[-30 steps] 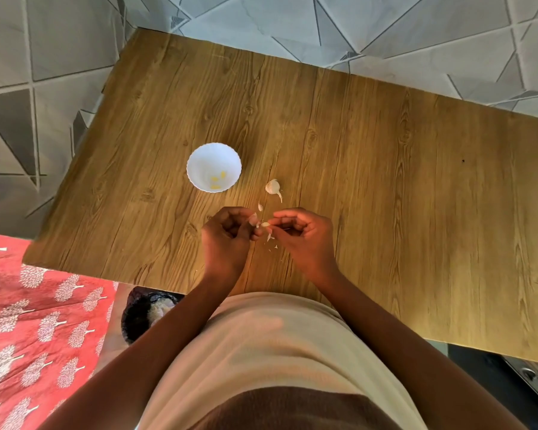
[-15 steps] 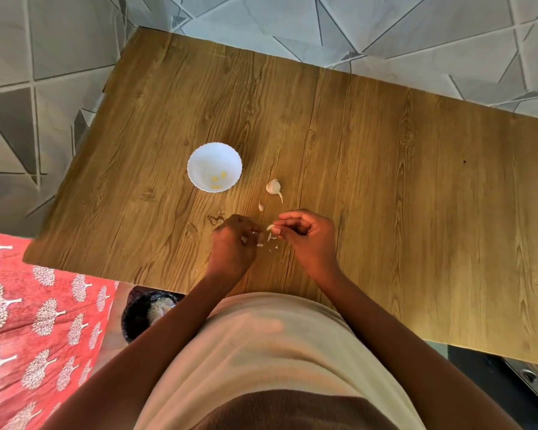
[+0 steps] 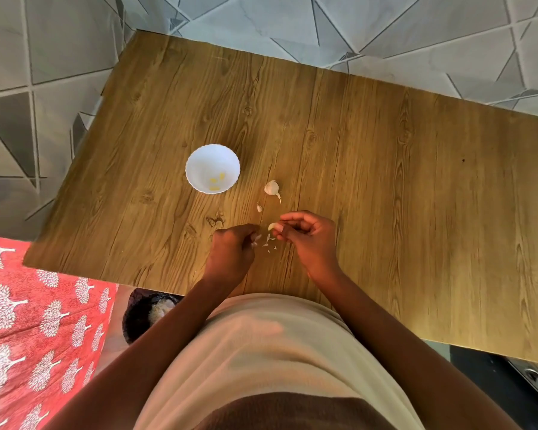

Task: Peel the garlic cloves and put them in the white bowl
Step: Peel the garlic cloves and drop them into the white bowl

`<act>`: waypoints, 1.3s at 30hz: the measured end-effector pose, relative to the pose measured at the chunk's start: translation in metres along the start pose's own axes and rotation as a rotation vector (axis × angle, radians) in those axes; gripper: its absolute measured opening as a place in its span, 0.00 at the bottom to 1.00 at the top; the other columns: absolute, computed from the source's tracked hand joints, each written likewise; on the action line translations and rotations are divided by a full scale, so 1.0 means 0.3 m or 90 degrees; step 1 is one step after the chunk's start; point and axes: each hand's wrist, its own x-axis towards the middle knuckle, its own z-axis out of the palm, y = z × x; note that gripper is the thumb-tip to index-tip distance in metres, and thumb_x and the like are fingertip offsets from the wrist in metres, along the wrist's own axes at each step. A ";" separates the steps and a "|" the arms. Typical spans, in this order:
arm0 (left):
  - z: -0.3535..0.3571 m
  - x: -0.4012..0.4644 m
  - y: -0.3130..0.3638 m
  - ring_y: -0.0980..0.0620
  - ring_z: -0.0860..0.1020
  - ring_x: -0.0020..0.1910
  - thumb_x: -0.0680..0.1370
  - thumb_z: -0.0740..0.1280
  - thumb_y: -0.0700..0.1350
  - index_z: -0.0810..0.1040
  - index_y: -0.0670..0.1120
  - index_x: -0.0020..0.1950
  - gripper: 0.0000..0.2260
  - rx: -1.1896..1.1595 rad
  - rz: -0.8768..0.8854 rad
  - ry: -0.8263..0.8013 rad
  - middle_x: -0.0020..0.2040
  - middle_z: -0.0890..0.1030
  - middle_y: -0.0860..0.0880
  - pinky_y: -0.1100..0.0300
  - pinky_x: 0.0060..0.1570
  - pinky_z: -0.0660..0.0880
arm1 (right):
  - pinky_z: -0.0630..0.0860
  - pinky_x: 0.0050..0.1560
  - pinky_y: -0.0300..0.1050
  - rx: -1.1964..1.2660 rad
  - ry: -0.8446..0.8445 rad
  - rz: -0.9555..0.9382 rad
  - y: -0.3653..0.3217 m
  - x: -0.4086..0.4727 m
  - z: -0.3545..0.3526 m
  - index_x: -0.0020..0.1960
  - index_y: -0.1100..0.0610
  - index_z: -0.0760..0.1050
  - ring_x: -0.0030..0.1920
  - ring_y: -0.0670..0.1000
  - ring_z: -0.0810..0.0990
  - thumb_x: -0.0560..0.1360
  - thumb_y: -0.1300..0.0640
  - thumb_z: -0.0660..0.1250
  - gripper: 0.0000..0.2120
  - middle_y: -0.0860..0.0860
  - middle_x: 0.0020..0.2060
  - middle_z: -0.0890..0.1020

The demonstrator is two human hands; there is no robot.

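Note:
A white bowl (image 3: 212, 168) stands on the wooden table (image 3: 385, 181) with a few yellowish peeled cloves inside. To its right lies a piece of garlic bulb (image 3: 272, 188), and a small skin-covered clove (image 3: 259, 207) lies just below it. My right hand (image 3: 308, 237) pinches a pale garlic clove (image 3: 271, 226) at its fingertips. My left hand (image 3: 230, 252) is curled low over the table, its fingertips at some bits of skin (image 3: 257, 238). Small flakes of peel (image 3: 269, 243) lie between the two hands.
Grey tiled floor surrounds the table's far and left sides. A dark basket (image 3: 146, 315) with white contents sits below the table's near edge at the left, beside a red patterned cloth (image 3: 28, 330).
My hands have parted. The left hand dropped down to the table with skin pieces, while the right hand kept the clove. More peel flakes lie on the wood.

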 end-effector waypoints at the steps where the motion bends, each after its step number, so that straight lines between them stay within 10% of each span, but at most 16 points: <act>1: 0.000 0.001 0.006 0.48 0.85 0.43 0.79 0.70 0.36 0.86 0.42 0.58 0.10 0.001 -0.002 0.006 0.48 0.88 0.45 0.58 0.45 0.81 | 0.84 0.46 0.50 0.008 0.002 0.006 0.001 0.000 0.001 0.52 0.62 0.83 0.42 0.59 0.88 0.73 0.67 0.76 0.09 0.58 0.41 0.87; 12: -0.003 0.011 0.023 0.60 0.83 0.46 0.76 0.71 0.29 0.86 0.41 0.56 0.12 -0.067 -0.013 0.068 0.46 0.88 0.48 0.75 0.48 0.75 | 0.84 0.50 0.56 0.031 0.006 0.027 0.004 -0.001 0.011 0.51 0.59 0.83 0.44 0.61 0.87 0.73 0.66 0.76 0.08 0.59 0.42 0.87; 18: -0.002 0.012 0.014 0.56 0.85 0.43 0.77 0.74 0.38 0.87 0.44 0.55 0.08 -0.040 -0.042 0.086 0.47 0.88 0.50 0.57 0.43 0.82 | 0.84 0.49 0.54 0.001 0.019 0.026 0.007 -0.001 0.002 0.53 0.63 0.83 0.44 0.58 0.87 0.73 0.67 0.76 0.10 0.57 0.42 0.87; 29: -0.006 0.027 0.063 0.55 0.85 0.44 0.76 0.77 0.38 0.87 0.44 0.52 0.06 -0.305 -0.135 0.059 0.44 0.88 0.53 0.62 0.44 0.81 | 0.81 0.45 0.43 -0.008 -0.023 -0.023 -0.030 -0.019 0.030 0.52 0.59 0.85 0.45 0.51 0.86 0.73 0.65 0.76 0.08 0.52 0.43 0.88; 39: -0.016 0.020 0.057 0.50 0.85 0.49 0.76 0.75 0.32 0.87 0.43 0.55 0.10 -0.357 -0.092 0.059 0.50 0.86 0.47 0.58 0.47 0.82 | 0.84 0.50 0.58 -0.085 -0.097 -0.090 -0.037 -0.020 0.008 0.56 0.63 0.85 0.45 0.55 0.88 0.78 0.64 0.72 0.08 0.54 0.46 0.88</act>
